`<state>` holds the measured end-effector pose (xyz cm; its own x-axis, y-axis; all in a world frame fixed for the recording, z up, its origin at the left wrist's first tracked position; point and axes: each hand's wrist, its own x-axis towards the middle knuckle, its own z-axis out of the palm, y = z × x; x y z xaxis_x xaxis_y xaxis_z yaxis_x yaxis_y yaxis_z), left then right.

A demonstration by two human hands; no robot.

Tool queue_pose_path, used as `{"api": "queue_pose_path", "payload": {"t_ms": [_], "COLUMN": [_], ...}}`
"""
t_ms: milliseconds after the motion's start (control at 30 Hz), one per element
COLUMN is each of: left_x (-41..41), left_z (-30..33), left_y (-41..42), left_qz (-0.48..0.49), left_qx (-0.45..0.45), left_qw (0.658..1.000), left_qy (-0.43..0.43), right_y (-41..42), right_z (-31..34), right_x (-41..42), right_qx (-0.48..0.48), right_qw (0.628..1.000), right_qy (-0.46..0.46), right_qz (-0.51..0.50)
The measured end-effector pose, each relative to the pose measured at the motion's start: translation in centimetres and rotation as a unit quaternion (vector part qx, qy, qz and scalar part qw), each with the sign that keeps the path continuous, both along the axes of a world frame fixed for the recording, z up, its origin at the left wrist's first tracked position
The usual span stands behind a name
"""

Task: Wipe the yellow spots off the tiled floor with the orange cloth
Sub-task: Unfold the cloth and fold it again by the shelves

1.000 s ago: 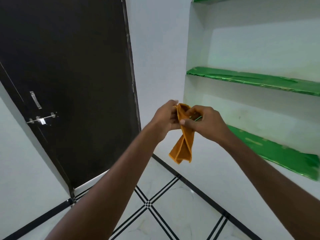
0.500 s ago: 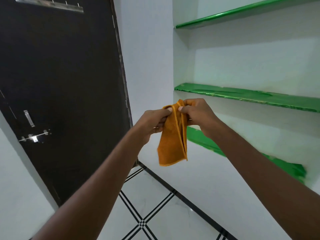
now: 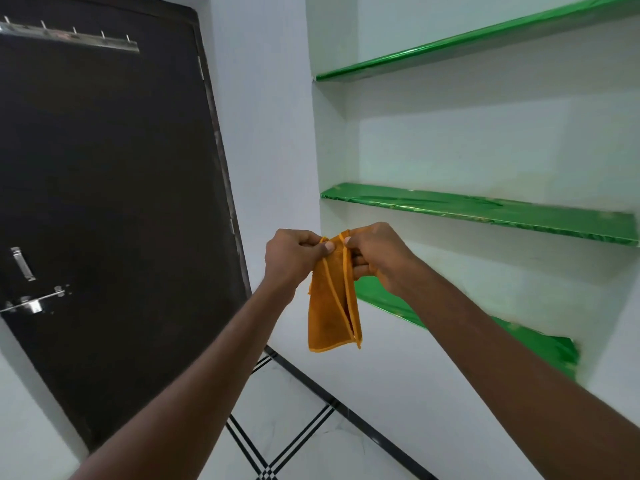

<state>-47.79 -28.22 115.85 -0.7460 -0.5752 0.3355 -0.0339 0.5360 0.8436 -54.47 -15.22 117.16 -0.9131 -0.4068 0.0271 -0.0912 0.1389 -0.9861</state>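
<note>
Both forearms are reaching forward from the bottom edge, meeting at chest height. The left hand is pinching the top hem of the orange cloth between thumb and fingers; the right hand is pinching the same hem just beside it, both closed on the fabric. The cloth is hanging below the grip in a loose lengthwise fold, clear of every surface. Judgement: the step in hand is folding it into a pad; it would be done well by matching the hems squarely and keeping a flat face outward. Well below the grip, the tiled floor is showing only a narrow strip; no yellow spots are visible there. Beyond the grip, green shelves and a dark door are standing. The far fingertips are being hidden behind the cloth.
</note>
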Motion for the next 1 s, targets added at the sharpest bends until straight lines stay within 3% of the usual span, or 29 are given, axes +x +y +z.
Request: {"api": "queue_pose_path", "payload": {"t_ms": [167, 367, 533, 667, 767, 1000], "left_x": [0.3, 3.0, 5.1, 5.2, 4.4, 3.7], "left_z": [0.0, 1.4, 2.2, 2.0, 1.2, 2.8], "left_y": [-0.7, -5.3, -7.7, -7.1, -4.9, -1.6], "left_qz": [0.054, 0.019, -0.026, -0.041, -0.043, -0.062], "left_qx": [-0.018, 0.164, 0.174, 0.134, 0.039, -0.042], "left_qw": [0.998, 0.985, 0.984, 0.989, 0.992, 0.985], "left_qy": [0.005, -0.053, -0.029, -0.051, -0.113, -0.156], "right_y": [2.0, 6.1, 9.7, 10.2, 8.9, 4.3], "right_z": [-1.0, -1.7, -1.3, -1.2, -2.7, -8.5], "right_x": [-2.4, -4.7, -6.3, -5.6, -4.7, -2.4], "right_qx": [-0.023, -0.01, 0.0, -0.023, 0.006, 0.115], "right_qw": [0.995, 0.992, 0.985, 0.996, 1.0, 0.973], "right_qy": [-0.004, 0.002, 0.05, 0.025, 0.0, 0.092], "right_qz": [-0.092, -0.129, -0.168, -0.077, 0.028, 0.176]}}
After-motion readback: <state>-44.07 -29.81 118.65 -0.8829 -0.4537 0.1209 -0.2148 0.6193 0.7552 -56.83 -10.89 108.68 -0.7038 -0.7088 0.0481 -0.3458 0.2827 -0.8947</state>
